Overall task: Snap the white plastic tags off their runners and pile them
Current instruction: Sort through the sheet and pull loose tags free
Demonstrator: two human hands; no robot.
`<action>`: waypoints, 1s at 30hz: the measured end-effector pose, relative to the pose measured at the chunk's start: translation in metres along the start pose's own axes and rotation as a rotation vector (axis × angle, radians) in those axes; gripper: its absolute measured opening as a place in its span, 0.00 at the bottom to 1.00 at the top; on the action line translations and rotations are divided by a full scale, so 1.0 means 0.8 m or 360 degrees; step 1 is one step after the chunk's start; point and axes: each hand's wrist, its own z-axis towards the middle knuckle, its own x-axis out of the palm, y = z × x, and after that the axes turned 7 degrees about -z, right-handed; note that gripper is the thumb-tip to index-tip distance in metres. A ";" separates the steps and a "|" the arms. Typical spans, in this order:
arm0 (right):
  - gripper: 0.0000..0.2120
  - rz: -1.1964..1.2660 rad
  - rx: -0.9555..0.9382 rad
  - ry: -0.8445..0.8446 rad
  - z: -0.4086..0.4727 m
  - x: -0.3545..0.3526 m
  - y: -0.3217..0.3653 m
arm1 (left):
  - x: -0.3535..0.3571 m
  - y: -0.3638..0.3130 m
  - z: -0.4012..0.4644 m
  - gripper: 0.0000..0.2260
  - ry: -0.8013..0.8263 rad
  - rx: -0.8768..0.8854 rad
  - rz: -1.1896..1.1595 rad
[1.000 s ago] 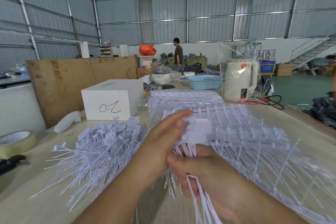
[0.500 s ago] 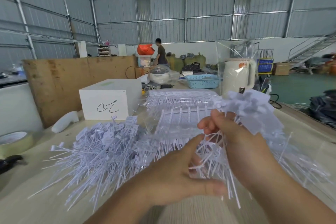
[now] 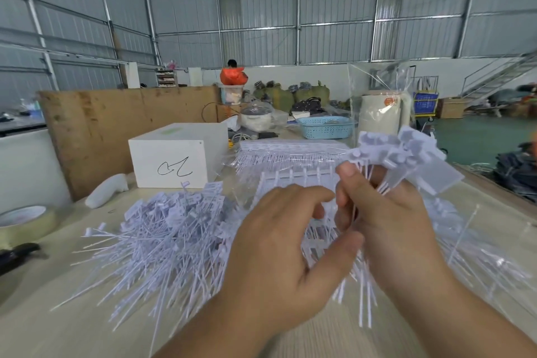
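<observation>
A bunch of white tags in my right hand, ready for the heap.

My right hand was clamped round the stems of a bunch of tags, flat heads fanned up and away so none slipped. My left hand hovered just beside it, fingers loosely curved and apart, holding nothing. The loose pile lay to the left on the table; uncut runner strips waited beyond my hands.

The pale desk carries a white box; a tag pile lies before it, tape roll to its left.
</observation>
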 end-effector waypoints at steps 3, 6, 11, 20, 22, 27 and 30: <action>0.19 0.0048 0.0233 -0.0065 0.004 -0.001 -0.003 | 0.014 -0.009 -0.006 0.23 0.0199 -0.0061 0.0108; 0.17 0.0372 0.0496 0.0126 0.005 -0.001 -0.003 | 0.025 -0.006 -0.010 0.30 0.0435 -0.0377 0.0064; 0.18 0.0203 0.0291 0.0226 0.004 0.005 -0.012 | 0.025 0.007 -0.006 0.13 0.0511 -0.0325 0.0193; 0.19 0.0220 0.0350 0.0504 0.002 0.004 -0.006 | 0.025 0.008 -0.005 0.11 0.0330 -0.0418 -0.0355; 0.22 0.0154 0.0334 0.0556 0.002 0.005 -0.006 | 0.020 0.010 -0.003 0.12 0.0313 -0.0551 -0.0522; 0.20 -0.0146 0.0244 0.0590 -0.001 0.008 -0.009 | -0.007 0.019 0.017 0.08 -0.0061 -0.0971 -0.1106; 0.27 -0.0480 0.0344 0.0522 0.003 0.004 -0.021 | -0.022 0.030 0.028 0.06 -0.0301 -0.1282 -0.1430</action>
